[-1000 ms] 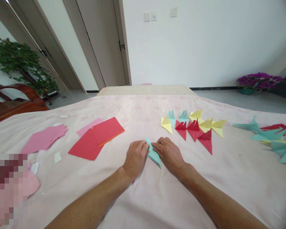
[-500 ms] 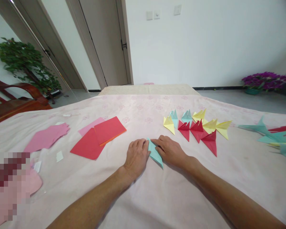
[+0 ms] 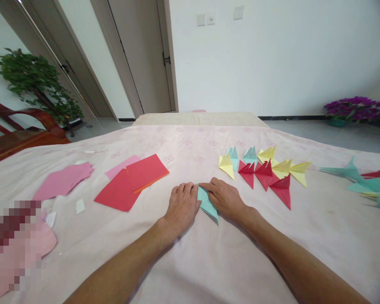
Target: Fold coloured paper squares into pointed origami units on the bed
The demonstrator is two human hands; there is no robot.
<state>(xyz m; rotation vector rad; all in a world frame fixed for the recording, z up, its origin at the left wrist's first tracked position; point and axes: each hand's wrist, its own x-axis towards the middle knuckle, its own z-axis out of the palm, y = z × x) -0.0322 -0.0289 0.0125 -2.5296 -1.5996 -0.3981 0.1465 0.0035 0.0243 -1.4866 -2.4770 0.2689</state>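
A folded turquoise piece of paper (image 3: 208, 204) lies on the tablecloth between my two hands, its narrow point toward me. My left hand (image 3: 183, 202) covers its left edge, fingers close together and thumb pressing on the sheet. From the right, my right hand (image 3: 224, 196) holds the other edge, index finger stretched to the upper tip and the remaining fingers curled. The paper's left and right borders are partly hidden under the fingers. Just beyond my right hand stand folded paper cranes, among them a red crane (image 3: 281, 190) and a yellow crane (image 3: 226, 166).
Red paper squares (image 3: 147, 172) lie left of my hands, over pink and orange sheets. Farther left are pink paper (image 3: 61, 181) and a small white slip (image 3: 80, 206). More turquoise folded paper (image 3: 372, 183) sits at the right edge. A wooden chair (image 3: 34, 126) stands beyond the table's left.
Both hands stay on the turquoise paper, with hardly any shift. The right index finger reaches slightly farther toward the paper's upper tip. The whole view has moved a little.
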